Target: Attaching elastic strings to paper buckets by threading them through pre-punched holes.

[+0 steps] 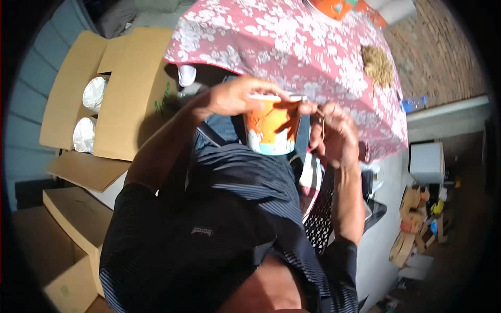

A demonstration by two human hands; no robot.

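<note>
An orange paper bucket [272, 125] with a white and pale-green lower part stands upright in front of my lap. My left hand [241, 97] is closed on its rim from the left, fingers over the top edge. At the right side of the rim, my right hand [335, 134] has its fingers bent in a pinch on a thin tan strand [322, 128], which curves between them. Its fingertips are close to the bucket; whether they touch it I cannot tell. A tangled bundle of similar tan strands [378, 66] lies on the table at the right.
A pink floral cloth [271, 36] covers the table ahead, with another orange bucket [334, 7] at its far edge. To the left, an open cardboard box [125, 104] holds wrapped white stacks [84, 134]. A plastic bottle [413, 104] and a cardboard heap [415, 219] are at the right.
</note>
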